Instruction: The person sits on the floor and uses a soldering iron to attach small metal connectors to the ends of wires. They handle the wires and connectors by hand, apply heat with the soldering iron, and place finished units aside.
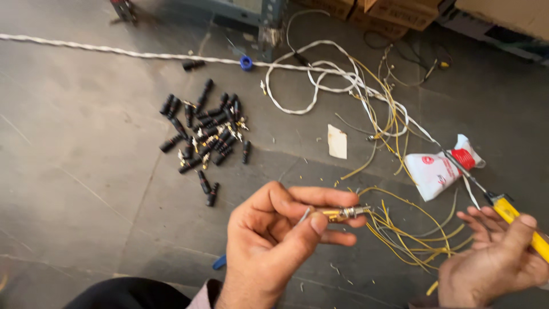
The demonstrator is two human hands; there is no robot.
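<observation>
Left hand (274, 240) pinches a small brass connector (342, 213) between thumb and fingers, low centre over the grey floor (74, 189). Right hand (494, 257) grips a yellow-handled soldering iron (517, 220), thumb over the handle, other fingers spread loose. Thin yellow wires (400, 229) sprawl between both hands. Pile of black connector sleeves (203, 134) lies well apart, upper left. White-and-red pouch (440, 169) sits near the iron's tip, white cable (320, 74) loops beyond, and a small white paper scrap (337, 141) lies mid-floor.
</observation>
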